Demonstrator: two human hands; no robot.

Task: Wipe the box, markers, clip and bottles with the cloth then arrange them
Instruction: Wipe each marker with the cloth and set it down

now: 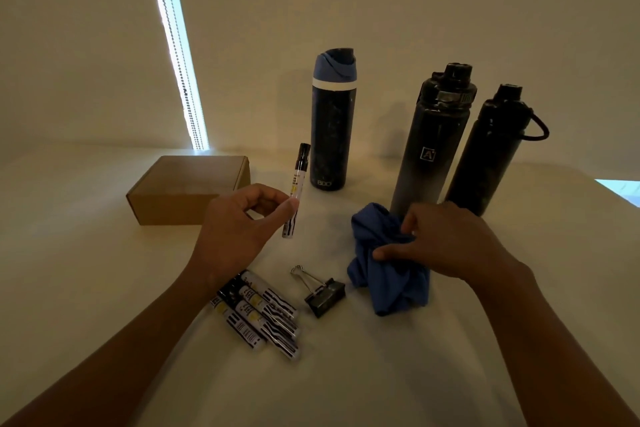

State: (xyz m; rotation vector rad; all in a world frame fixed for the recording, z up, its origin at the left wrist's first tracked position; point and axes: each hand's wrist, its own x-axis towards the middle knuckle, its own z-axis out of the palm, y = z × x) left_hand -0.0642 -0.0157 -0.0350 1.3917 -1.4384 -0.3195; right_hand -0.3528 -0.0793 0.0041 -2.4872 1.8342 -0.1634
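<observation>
A: Head view first. Where are the edges and the free space?

B: The white table (346,374) runs back to the wall at twelve o'clock. Its bare stretch lies at six o'clock, between the two forearms; a corner shows at three o'clock.

A: What crowds the middle?

B: A cardboard box (188,189) sits closed at ten o'clock. Three bottles stand upright along the back: the blue-lidded bottle (330,128) at twelve, the grey bottle (429,149) and the black bottle (485,156) toward two, close together. A binder clip (323,293) lies near the centre, with the loose markers (259,314) bunched at seven o'clock beside the left forearm.

A: And the hands?

B: The left hand (235,225) pinches one marker (296,191) by its lower half, holding it nearly upright above the table, in front of the box. The right hand (446,243) grips the crumpled blue cloth (384,274), which rests on the table just before the grey bottle, at three o'clock of the clip.
</observation>
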